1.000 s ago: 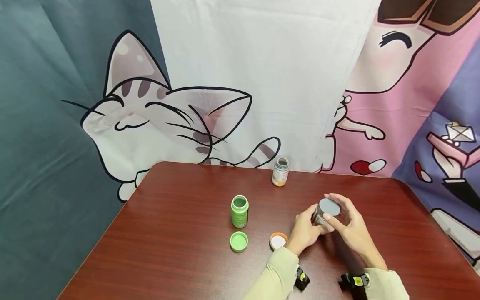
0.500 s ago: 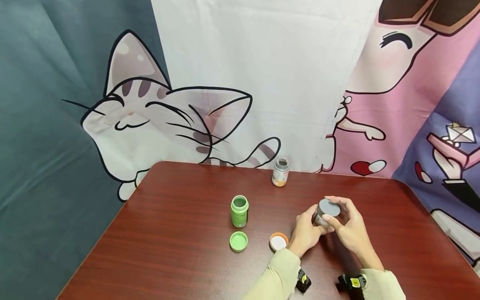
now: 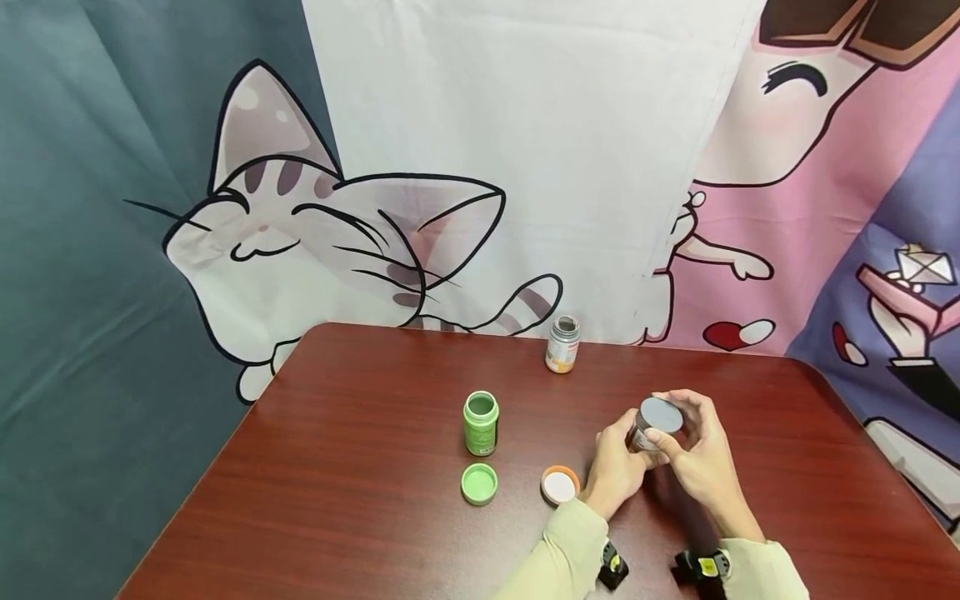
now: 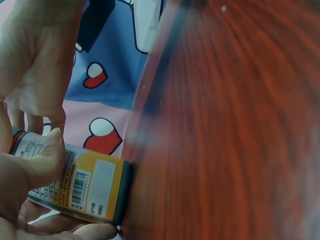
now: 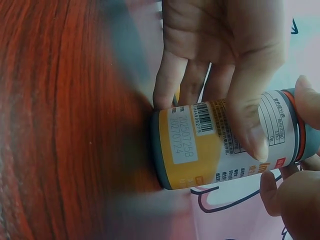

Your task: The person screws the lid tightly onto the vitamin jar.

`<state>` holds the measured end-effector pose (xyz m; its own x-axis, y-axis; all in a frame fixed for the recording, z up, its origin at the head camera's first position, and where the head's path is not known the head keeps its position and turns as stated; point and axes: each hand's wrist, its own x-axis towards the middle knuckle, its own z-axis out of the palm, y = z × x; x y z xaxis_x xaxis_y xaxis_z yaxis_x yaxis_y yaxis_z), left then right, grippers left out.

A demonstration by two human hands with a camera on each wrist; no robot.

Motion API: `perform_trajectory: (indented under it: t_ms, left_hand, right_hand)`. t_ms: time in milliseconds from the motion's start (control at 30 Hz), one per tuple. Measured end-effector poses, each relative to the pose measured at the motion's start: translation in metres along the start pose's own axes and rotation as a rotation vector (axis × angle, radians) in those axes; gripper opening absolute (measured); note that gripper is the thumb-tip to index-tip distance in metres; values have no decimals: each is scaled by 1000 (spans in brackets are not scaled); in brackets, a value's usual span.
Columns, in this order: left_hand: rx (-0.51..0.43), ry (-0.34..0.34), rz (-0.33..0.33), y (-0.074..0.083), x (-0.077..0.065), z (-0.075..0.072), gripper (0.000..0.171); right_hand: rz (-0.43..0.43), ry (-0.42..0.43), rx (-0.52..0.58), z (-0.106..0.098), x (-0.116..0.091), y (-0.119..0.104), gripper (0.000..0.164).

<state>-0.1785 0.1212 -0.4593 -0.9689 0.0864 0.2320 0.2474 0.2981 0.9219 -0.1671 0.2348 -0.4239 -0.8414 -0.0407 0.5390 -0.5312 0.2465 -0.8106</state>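
My left hand [image 3: 617, 467] grips the body of a supplement bottle [image 5: 200, 145] with a white and yellow label and a grey base. The thumb of that hand lies across the label in the left wrist view. On the bottle's top is a flat grey lid [image 3: 662, 414], which my right hand [image 3: 705, 462] holds by its rim between thumb and fingers. A thin orange line shows below the lid in the right wrist view. The bottle leans slightly, its base right by the tabletop in both wrist views.
A green bottle [image 3: 481, 423] stands lidless left of my hands, with a green lid [image 3: 479, 484] in front of it. An orange-rimmed white lid [image 3: 559, 485] lies beside my left wrist. A lidless white bottle [image 3: 562, 344] is near the back edge of the brown table [image 3: 337, 467].
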Motion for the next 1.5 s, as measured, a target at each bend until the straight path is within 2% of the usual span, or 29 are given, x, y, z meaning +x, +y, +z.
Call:
perform_trajectory:
  t_ms: [167,433,600,900,1100,1167,1400,1500]
  left_hand:
    - [-3,6,3,2,-2,2,42]
    - [18,38,2,1,-2,2,42]
    - [10,60,41,1,-3,3,41]
    - [15,95,81,2,-4,5,42]
    - [17,94,74,1,-4,6,41]
    - [32,95,68,1,-4,6,41]
    - [73,92,63,1,-4,6,38]
    - [94,79,66,0,-3,5,38]
  right_hand:
    - [44,27,-49,0,-3,-5,60]
    - [58,55,-15,-1,-3,17,65]
    - [59,56,-27,-2,-3,20,61]
    - [60,64,-63,-1,-1,8,57]
    - [73,69,-48,3,-1,-6,55]
    - [75,64,-53,2,-1,-5,55]
    - [44,-6,-35,-7,-2,21,60]
    - [21,-45,-40,-10,-1,21,63]
